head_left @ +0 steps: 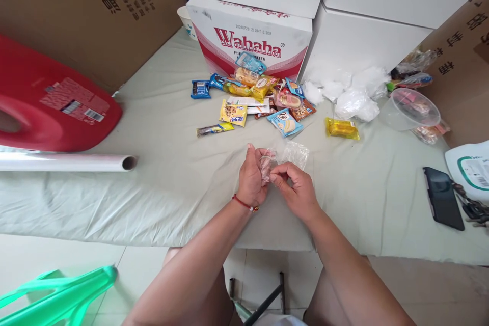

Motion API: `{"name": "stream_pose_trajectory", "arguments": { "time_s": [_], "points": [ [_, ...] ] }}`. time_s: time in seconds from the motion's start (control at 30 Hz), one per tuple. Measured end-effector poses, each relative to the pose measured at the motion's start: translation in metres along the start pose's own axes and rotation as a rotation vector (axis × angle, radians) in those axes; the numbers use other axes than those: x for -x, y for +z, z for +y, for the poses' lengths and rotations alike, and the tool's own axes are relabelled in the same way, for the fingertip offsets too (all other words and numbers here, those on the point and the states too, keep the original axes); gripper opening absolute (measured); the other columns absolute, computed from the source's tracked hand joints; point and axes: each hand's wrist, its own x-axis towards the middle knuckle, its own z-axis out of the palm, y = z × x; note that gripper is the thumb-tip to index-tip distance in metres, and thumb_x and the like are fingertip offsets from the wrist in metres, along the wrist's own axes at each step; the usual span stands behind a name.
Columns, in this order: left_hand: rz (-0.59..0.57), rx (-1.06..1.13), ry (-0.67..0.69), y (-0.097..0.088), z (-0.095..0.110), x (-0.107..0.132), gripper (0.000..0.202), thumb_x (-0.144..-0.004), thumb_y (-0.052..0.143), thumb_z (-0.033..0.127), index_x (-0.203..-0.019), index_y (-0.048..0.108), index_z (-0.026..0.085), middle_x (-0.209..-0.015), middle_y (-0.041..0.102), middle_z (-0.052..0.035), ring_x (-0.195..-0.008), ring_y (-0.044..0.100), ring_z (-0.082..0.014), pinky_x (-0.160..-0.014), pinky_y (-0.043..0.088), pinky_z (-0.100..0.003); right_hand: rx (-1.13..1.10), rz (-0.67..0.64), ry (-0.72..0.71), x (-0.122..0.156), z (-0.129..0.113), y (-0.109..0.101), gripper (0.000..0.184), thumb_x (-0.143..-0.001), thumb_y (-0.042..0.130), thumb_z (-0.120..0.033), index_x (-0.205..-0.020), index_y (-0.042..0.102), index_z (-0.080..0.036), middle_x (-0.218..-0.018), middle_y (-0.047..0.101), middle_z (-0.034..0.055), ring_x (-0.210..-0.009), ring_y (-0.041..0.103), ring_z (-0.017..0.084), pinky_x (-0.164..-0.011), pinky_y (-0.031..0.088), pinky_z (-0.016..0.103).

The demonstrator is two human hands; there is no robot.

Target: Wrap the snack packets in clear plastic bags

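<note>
Over the cloth-covered table [171,188], a crinkled clear plastic bag [296,154] is held between both hands. My left hand [252,175], with a red bracelet on its wrist, is closed around the bunched part, thumb pointing up. Fingertips of my right hand [294,188] pinch the film beside it. Whether anything is inside the bunched plastic I cannot tell. Just beyond my hands lies a pile of wrapped snacks: a yellow cookie packet [233,112], a light-blue packet [284,122] and a thin yellow-and-black packet [214,129] are nearest.
A Wahaha carton [252,35] stands behind the snacks. To the right are a yellow-wrapped snack [342,129], crumpled clear bags [355,94], a clear plastic tub [410,107] and a phone [443,197]. On the left are a red jug [53,97] and a film roll [69,162].
</note>
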Motion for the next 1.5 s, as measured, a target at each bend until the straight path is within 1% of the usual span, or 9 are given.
{"name": "stream_pose_trajectory", "arguments": {
  "time_s": [0.23, 0.47, 0.63, 0.77, 0.9, 1.07, 1.27, 1.4, 1.5],
  "points": [
    [0.003, 0.004, -0.002, -0.001, 0.0, -0.002, 0.066, -0.08, 0.058, 0.084, -0.081, 0.062, 0.018, -0.048, 0.035, 0.0087, -0.038, 0.025, -0.0062, -0.038, 0.017, -0.023, -0.217, 0.035, 0.17, -0.001, -0.001, -0.003, 0.022, -0.092, 0.07, -0.045, -0.087, 0.068, -0.024, -0.079, 0.065, -0.0006, -0.069, 0.053, 0.014, -0.067, 0.044, 0.028],
    [-0.18, -0.022, 0.084, -0.005, 0.001, 0.009, 0.034, -0.073, 0.082, 0.039, -0.08, 0.053, 0.02, -0.068, 0.053, 0.0051, -0.055, 0.046, -0.0073, -0.05, 0.03, -0.021, -0.403, 0.263, 0.276, -0.006, 0.011, -0.008, 0.027, -0.088, 0.077, -0.047, -0.088, 0.067, -0.022, -0.066, 0.06, -0.0041, -0.053, 0.052, 0.01, -0.059, 0.043, 0.025],
    [-0.279, -0.344, 0.257, -0.008, -0.006, 0.013, 0.032, -0.073, 0.087, 0.039, -0.088, 0.067, 0.019, -0.085, 0.06, 0.0006, -0.077, 0.053, -0.0123, -0.066, 0.042, -0.023, -0.348, 0.349, 0.206, -0.008, 0.011, -0.012, 0.025, -0.089, 0.076, -0.045, -0.091, 0.067, -0.022, -0.069, 0.062, -0.0043, -0.057, 0.056, 0.01, -0.06, 0.045, 0.024],
    [-0.318, -0.507, 0.283, -0.011, -0.008, 0.011, 0.028, -0.078, 0.083, 0.044, -0.082, 0.074, 0.018, -0.08, 0.062, -0.0012, -0.077, 0.054, -0.0143, -0.072, 0.043, -0.027, -0.337, 0.34, 0.162, -0.007, 0.01, -0.013, 0.022, -0.09, 0.076, -0.042, -0.091, 0.068, -0.022, -0.072, 0.061, -0.0046, -0.059, 0.054, 0.009, -0.06, 0.045, 0.024],
    [-0.306, -0.468, 0.221, -0.012, -0.009, 0.008, 0.032, -0.081, 0.08, 0.048, -0.083, 0.071, 0.017, -0.079, 0.064, -0.0005, -0.074, 0.053, -0.0134, -0.072, 0.042, -0.027, -0.408, 0.359, 0.189, -0.009, 0.009, -0.014, 0.025, -0.086, 0.079, -0.044, -0.088, 0.067, -0.022, -0.072, 0.058, -0.0046, -0.058, 0.047, 0.008, -0.057, 0.04, 0.023],
    [-0.28, -0.336, 0.161, -0.011, -0.01, 0.005, 0.036, -0.081, 0.078, 0.051, -0.083, 0.064, 0.018, -0.071, 0.055, 0.0037, -0.065, 0.046, -0.01, -0.062, 0.037, -0.024, -0.619, 0.394, 0.28, -0.015, 0.005, -0.019, 0.035, -0.073, 0.089, -0.046, -0.083, 0.066, -0.022, -0.066, 0.05, -0.0065, -0.053, 0.039, 0.006, -0.051, 0.035, 0.022],
    [-0.138, -0.215, 0.134, -0.011, -0.004, -0.001, 0.031, -0.08, 0.077, 0.044, -0.081, 0.058, 0.019, -0.074, 0.058, 0.0022, -0.069, 0.05, -0.0103, -0.064, 0.041, -0.022, -0.735, 0.416, 0.307, -0.019, 0.001, -0.029, 0.039, -0.067, 0.094, -0.043, -0.08, 0.063, -0.022, -0.071, 0.048, -0.006, -0.053, 0.034, 0.004, -0.048, 0.034, 0.019],
    [-0.135, -0.184, 0.136, -0.012, 0.001, 0.0, 0.021, -0.077, 0.073, 0.033, -0.089, 0.061, 0.02, -0.099, 0.066, -0.0029, -0.089, 0.061, -0.0142, -0.074, 0.048, -0.024, -0.714, 0.423, 0.285, -0.018, 0.002, -0.028, 0.037, -0.069, 0.093, -0.043, -0.081, 0.064, -0.023, -0.072, 0.049, -0.0057, -0.054, 0.035, 0.005, -0.049, 0.035, 0.02],
    [-0.222, -0.193, 0.196, -0.013, -0.001, 0.002, 0.043, -0.07, 0.072, 0.025, -0.111, 0.06, 0.023, -0.125, 0.063, -0.006, -0.111, 0.062, -0.0195, -0.087, 0.051, -0.03, -0.603, 0.404, 0.238, -0.016, 0.005, -0.023, 0.032, -0.076, 0.088, -0.045, -0.083, 0.066, -0.023, -0.07, 0.051, -0.0056, -0.054, 0.038, 0.007, -0.051, 0.036, 0.022]
  ]
}}
